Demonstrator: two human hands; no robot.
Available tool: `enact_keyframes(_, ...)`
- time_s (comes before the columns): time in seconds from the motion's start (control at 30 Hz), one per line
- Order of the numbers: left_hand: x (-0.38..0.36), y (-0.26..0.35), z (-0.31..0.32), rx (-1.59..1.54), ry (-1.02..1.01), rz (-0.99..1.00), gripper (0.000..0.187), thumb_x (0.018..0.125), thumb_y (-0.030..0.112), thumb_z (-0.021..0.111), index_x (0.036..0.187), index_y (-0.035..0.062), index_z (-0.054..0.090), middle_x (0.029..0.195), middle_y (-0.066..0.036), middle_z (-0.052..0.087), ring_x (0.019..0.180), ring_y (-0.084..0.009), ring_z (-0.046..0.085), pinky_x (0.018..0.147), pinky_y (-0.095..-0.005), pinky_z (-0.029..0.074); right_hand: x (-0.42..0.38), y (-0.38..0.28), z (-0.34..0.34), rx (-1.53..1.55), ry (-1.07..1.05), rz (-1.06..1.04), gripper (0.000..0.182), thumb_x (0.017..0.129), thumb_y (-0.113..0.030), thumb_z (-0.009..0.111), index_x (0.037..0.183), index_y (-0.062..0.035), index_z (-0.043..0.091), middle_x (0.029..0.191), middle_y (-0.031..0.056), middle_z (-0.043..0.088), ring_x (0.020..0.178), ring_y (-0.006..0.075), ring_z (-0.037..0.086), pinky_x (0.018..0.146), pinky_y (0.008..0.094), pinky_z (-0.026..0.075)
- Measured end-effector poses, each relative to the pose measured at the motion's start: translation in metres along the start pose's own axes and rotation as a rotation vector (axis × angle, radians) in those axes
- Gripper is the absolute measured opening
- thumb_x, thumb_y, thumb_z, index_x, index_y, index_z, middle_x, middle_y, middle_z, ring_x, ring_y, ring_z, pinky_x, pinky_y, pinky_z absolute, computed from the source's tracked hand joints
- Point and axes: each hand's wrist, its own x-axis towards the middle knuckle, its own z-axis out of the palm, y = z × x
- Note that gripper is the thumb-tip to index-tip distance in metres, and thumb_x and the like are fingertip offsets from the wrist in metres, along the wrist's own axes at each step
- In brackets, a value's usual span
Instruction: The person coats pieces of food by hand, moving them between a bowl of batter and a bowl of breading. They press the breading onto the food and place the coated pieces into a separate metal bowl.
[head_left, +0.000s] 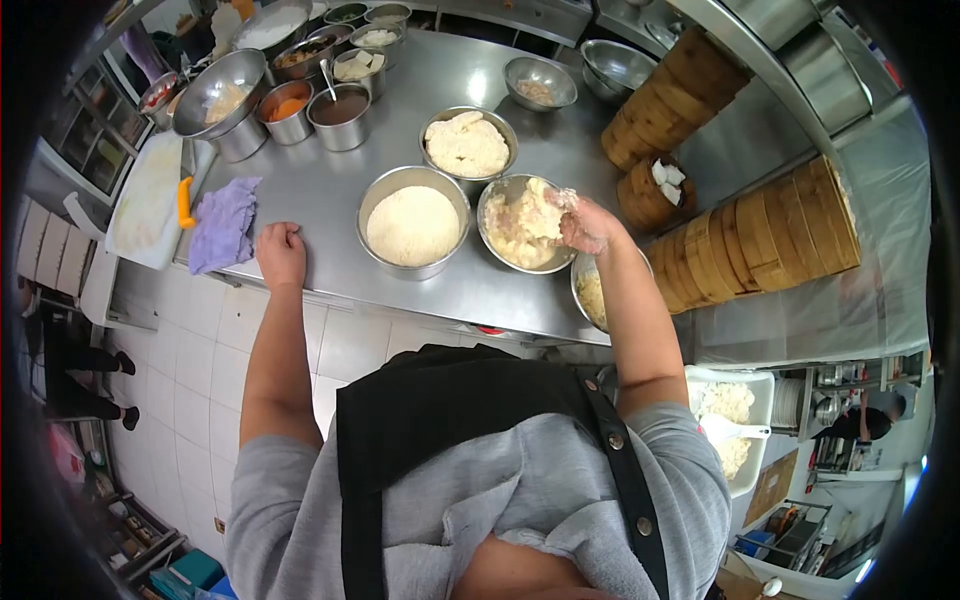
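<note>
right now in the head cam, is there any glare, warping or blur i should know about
Head view: heavy fisheye warping, with black corners and the steel table edge bowed; ceiling light glares off the tabletop near the small bowl; the right hand over the dough bowl looks slightly soft; the left hand by the purple cloth is sharp.
</note>
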Motion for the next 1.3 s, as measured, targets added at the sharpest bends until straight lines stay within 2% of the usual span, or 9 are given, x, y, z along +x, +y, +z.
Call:
enact_keyframes(0.23, -0.001, 0.003, -0.003, 0.004, 0.036, 0.033, 0.010, 0.078, 0.005, 0.057, 0.082, 0.0078, 0.065, 0.090, -0.011, 0.063, 0.088, -0.0330, 0.057, 0.079, -0.0421, 0.046, -0.008, 0.012, 0.012, -0.119, 0.099, -0.113, 0.029, 0.091, -0.010, 0.060, 0.118, -0.0036, 0.056, 0.106, 0.0049, 0.067, 0.094, 0.0167, 0.066, 0.077, 0.0345, 0.056)
enact_keyframes(0.43, 0.000, 0.003, -0.004, -0.004, 0.037, 0.045, 0.010, 0.078, 0.006, 0.057, 0.082, 0.0080, 0.066, 0.089, -0.012, 0.063, 0.088, -0.0332, 0.057, 0.079, -0.0426, 0.046, -0.015, 0.014, 0.020, -0.062, 0.029, -0.149, 0.039, 0.083, 0.006, 0.059, 0.120, -0.0033, 0.054, 0.107, 0.0054, 0.065, 0.092, 0.0156, 0.066, 0.076, 0.0311, 0.055)
enact_keyframes(0.63, 0.001, 0.003, -0.002, 0.012, 0.037, 0.033, 0.010, 0.077, 0.006, 0.057, 0.081, 0.0095, 0.066, 0.091, -0.010, 0.062, 0.089, -0.0320, 0.057, 0.081, -0.0433, 0.045, -0.014, 0.024, 0.038, 0.022, 0.002, -0.337, 0.046, 0.076, 0.015, 0.052, 0.119, -0.0017, 0.054, 0.110, 0.0077, 0.064, 0.097, 0.0185, 0.064, 0.085, 0.0309, 0.053)
enact_keyframes(0.73, -0.002, 0.002, -0.002, 0.010, 0.024, 0.029, 0.010, 0.077, 0.006, 0.057, 0.081, 0.0096, 0.066, 0.091, -0.010, 0.062, 0.089, -0.0320, 0.057, 0.081, -0.0432, 0.045, 0.000, 0.033, 0.022, -0.127, 0.159, -0.374, 0.051, 0.075, 0.016, 0.050, 0.122, -0.0007, 0.052, 0.112, 0.0081, 0.064, 0.102, 0.0195, 0.063, 0.089, 0.0312, 0.051)
enact_keyframes(0.83, 0.000, -0.001, 0.000, 0.003, 0.027, 0.038, 0.010, 0.077, 0.006, 0.058, 0.082, 0.0099, 0.066, 0.091, -0.010, 0.062, 0.089, -0.0319, 0.057, 0.081, -0.0428, 0.045, 0.007, 0.040, 0.016, -0.441, 0.391, -0.539, 0.047, 0.075, 0.009, 0.054, 0.121, -0.0010, 0.055, 0.117, 0.0127, 0.063, 0.105, 0.0259, 0.062, 0.089, 0.0316, 0.048)
enact_keyframes(0.93, -0.001, -0.003, 0.001, 0.013, 0.035, 0.045, 0.011, 0.078, 0.006, 0.057, 0.082, 0.0104, 0.066, 0.092, -0.009, 0.062, 0.089, -0.0318, 0.056, 0.081, -0.0425, 0.045, 0.007, 0.037, 0.017, -1.125, 0.468, -0.390, 0.041, 0.074, -0.001, 0.062, 0.115, -0.0034, 0.059, 0.113, 0.0174, 0.063, 0.106, 0.0326, 0.060, 0.091, 0.0356, 0.047)
enact_keyframes(1.03, 0.000, -0.003, 0.002, 0.012, 0.044, 0.057, 0.012, 0.078, 0.006, 0.057, 0.083, 0.0104, 0.066, 0.092, -0.010, 0.062, 0.089, -0.0321, 0.056, 0.080, -0.0424, 0.045, 0.000, 0.033, 0.041, -1.599, 0.401, -0.271, 0.034, 0.072, -0.008, 0.067, 0.106, -0.0049, 0.063, 0.112, 0.0196, 0.060, 0.105, 0.0376, 0.058, 0.093, 0.0397, 0.046)
enact_keyframes(1.23, -0.001, 0.001, -0.002, 0.014, 0.035, 0.050, 0.013, 0.079, 0.006, 0.056, 0.085, 0.0096, 0.066, 0.091, -0.011, 0.063, 0.088, -0.0333, 0.056, 0.080, -0.0426, 0.046, 0.001, 0.045, 0.068, -1.710, 0.696, -0.283, 0.052, 0.072, -0.006, 0.066, 0.122, -0.0065, 0.052, 0.118, 0.0169, 0.056, 0.108, 0.0361, 0.057, 0.093, 0.0413, 0.047)
enact_keyframes(1.3, -0.001, 0.001, -0.003, 0.009, 0.037, 0.047, 0.012, 0.079, 0.007, 0.056, 0.085, 0.0094, 0.066, 0.091, -0.011, 0.063, 0.088, -0.0333, 0.056, 0.080, -0.0427, 0.046, 0.005, 0.049, 0.062, -1.760, 0.639, -0.420, 0.056, 0.074, -0.005, 0.064, 0.127, -0.0074, 0.047, 0.117, 0.0168, 0.057, 0.108, 0.0354, 0.057, 0.093, 0.0419, 0.048)
